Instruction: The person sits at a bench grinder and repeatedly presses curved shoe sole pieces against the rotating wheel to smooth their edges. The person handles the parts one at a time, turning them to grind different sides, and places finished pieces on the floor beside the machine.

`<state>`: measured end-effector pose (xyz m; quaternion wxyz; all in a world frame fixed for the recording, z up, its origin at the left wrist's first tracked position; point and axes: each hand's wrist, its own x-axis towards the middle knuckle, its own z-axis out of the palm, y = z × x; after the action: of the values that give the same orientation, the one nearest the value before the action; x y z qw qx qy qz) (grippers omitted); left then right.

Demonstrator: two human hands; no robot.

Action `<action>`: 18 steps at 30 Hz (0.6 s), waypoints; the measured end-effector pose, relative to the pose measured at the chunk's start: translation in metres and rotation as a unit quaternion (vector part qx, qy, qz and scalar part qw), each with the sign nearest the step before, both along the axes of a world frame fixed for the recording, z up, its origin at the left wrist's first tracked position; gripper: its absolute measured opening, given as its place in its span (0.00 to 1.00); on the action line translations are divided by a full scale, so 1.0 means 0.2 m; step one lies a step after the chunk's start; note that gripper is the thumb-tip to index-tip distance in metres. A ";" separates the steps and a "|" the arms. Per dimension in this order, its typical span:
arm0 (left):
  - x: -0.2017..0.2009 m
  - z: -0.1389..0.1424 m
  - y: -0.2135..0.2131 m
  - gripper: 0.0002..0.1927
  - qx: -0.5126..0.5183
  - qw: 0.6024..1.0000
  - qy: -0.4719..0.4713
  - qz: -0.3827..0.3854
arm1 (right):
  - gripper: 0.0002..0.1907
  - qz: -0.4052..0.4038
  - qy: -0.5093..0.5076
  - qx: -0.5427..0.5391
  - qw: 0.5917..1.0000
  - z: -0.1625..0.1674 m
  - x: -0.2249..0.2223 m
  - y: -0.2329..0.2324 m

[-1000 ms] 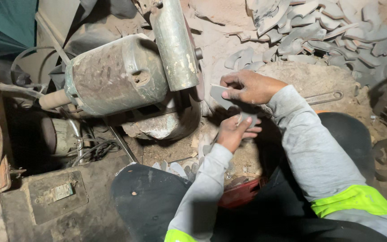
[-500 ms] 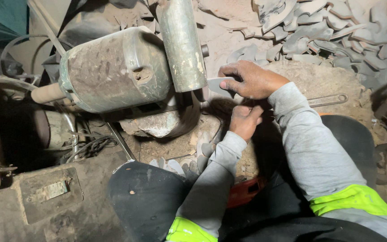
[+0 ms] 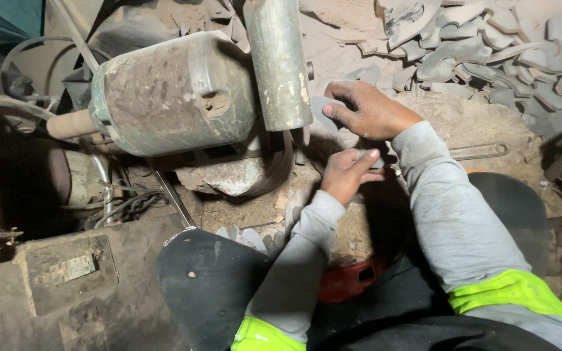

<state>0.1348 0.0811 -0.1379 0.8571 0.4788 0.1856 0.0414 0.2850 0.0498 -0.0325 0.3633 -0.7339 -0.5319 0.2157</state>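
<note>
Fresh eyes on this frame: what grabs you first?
The big grimy grinder motor at upper left, its green-grey wheel guard hanging down mid-frame. Right beside the guard, the right hand and the left hand hold a flat grey metal piece at the wheel. Upper right lies a heap of similar grey metal blanks.

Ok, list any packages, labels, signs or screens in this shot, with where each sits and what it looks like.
Small plate: possibly a label, on the dusty dark box at lower left; rectangular, pale grey-green, too blurred to be sure.
No packages, signs or screens show.
The hands carry no label: the right hand holds a flat grey metal piece by the grinder drum; the left hand is just below it.
</note>
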 end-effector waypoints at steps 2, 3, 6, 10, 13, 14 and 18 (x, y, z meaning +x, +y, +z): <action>-0.07 0.04 0.07 0.18 -0.014 1.000 -0.002 -0.028 | 0.21 0.008 -0.037 0.122 0.992 -0.03 -0.02 0.02; -0.11 0.06 0.11 0.19 -0.015 0.999 0.001 -0.033 | 0.20 -0.021 -0.005 0.098 0.995 -0.05 -0.03 0.03; -0.21 0.12 0.23 0.18 -0.002 1.000 0.017 -0.017 | 0.18 -0.089 0.067 0.044 0.993 -0.06 -0.08 0.04; -0.31 0.20 0.28 0.15 0.170 0.981 0.080 0.045 | 0.14 -0.082 0.151 -0.035 0.984 -0.02 -0.08 -0.02; -0.44 0.31 0.28 0.13 0.356 0.927 0.107 0.046 | 0.14 -0.065 0.209 -0.123 0.968 0.04 -0.06 -0.11; -0.47 0.35 0.28 0.13 0.412 0.904 0.106 0.042 | 0.15 -0.067 0.219 -0.148 0.962 0.06 -0.05 -0.14; -0.55 0.39 0.26 0.13 0.234 0.963 0.130 -0.011 | 0.27 -0.061 -0.065 -0.022 0.996 0.05 -0.16 -0.22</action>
<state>0.0253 0.1336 -0.0593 0.6902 0.6693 0.2749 0.0114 0.2525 0.0049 -0.0220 0.3237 -0.7855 -0.5037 0.1563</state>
